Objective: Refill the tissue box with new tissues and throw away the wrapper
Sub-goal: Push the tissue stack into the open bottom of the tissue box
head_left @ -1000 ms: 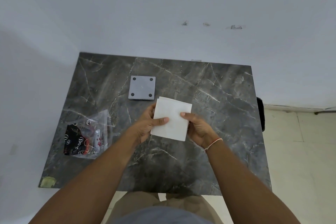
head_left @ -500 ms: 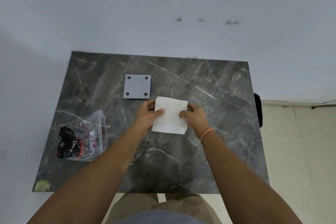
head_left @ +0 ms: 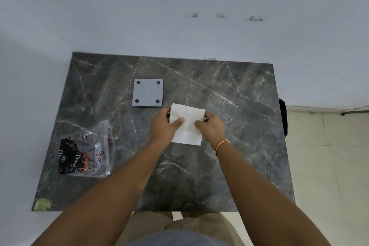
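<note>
Head cam, looking down: both hands are on the stack of white tissues [head_left: 187, 125] over the middle of the tabletop [head_left: 229, 175]. Left hand [head_left: 162, 126] has its grip closed on the left edge with the thumb on top, right hand [head_left: 210, 129] pinches the right edge the same way. Can't tell if the stack's bottom edge is touching the surface or just above it.

My take on doing this bit well: keep the thumbs pressing flat so the sheets stay squared up and don't fan out, and carry the pile level, since loose tissue slides apart easily.

Off to the left, well apart from the hands, the crumpled clear wrapper [head_left: 85, 150] with black and red print lies on the tabletop, not thrown away yet. Just beyond the stack, slightly left, is a grey square piece [head_left: 147, 93] with four dark dots at the corners, probably the box's underside or base panel, hard to say. Nothing else sits between it and the tissues, so the path looks open.
</note>
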